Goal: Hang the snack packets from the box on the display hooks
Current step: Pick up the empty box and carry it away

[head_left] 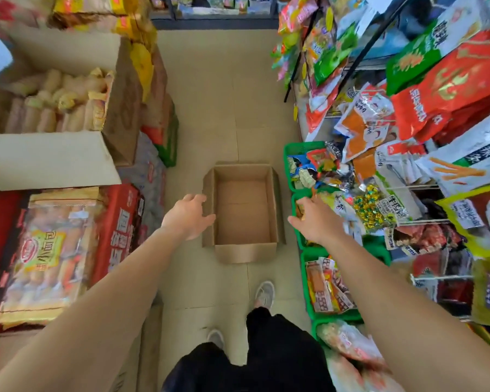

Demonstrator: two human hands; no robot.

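Sitting between left hand (188,216) and right hand (316,220): box (242,210)

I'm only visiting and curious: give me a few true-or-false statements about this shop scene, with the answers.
1. The cardboard box on the floor is full of snacks. False: it is empty.
2. The left hand is at the box's left flap. True.
3. The baskets near the right hand are blue. False: they are green.
4. Many packets hang on the right side. True.
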